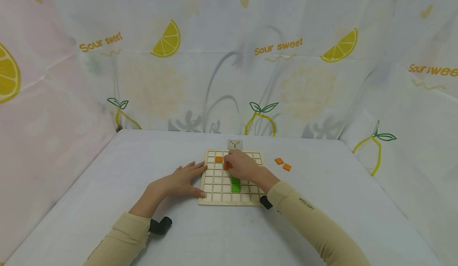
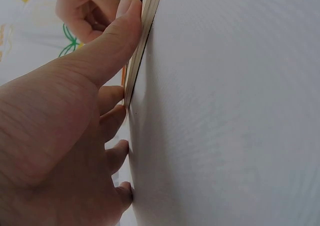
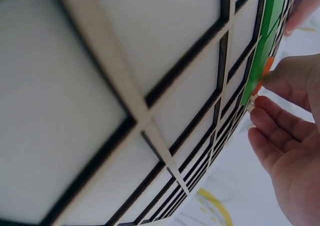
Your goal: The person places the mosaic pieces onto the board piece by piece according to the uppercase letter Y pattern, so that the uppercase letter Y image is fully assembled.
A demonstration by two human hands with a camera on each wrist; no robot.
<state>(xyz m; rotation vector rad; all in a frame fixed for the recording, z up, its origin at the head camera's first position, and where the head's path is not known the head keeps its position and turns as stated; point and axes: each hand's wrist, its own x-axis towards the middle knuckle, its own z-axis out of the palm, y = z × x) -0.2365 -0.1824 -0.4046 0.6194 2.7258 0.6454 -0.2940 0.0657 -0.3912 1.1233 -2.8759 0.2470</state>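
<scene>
A pale wooden grid board (image 1: 217, 197) lies on the white table with square cells. My left hand (image 1: 182, 180) rests along its left edge, fingers spread and thumb at the lower left corner; in the left wrist view the thumb (image 2: 117, 38) lies against the board's side. Over the board's upper middle, my right hand (image 1: 243, 166) pinches an orange square tile (image 1: 226, 166) at a cell; its thumb meets that orange tile (image 3: 269, 66) in the right wrist view. Another orange tile (image 1: 218, 159) sits in an upper-left cell. Green tiles (image 1: 235, 188) fill cells below the right hand, which partly hides them.
Two loose orange tiles, one nearer the board (image 1: 279, 161) and one farther right (image 1: 287, 166), lie on the table. Behind the board is a small card with a printed grid pattern (image 1: 235, 144). Lemon-printed cloth (image 1: 214, 79) hangs around the table's back and sides.
</scene>
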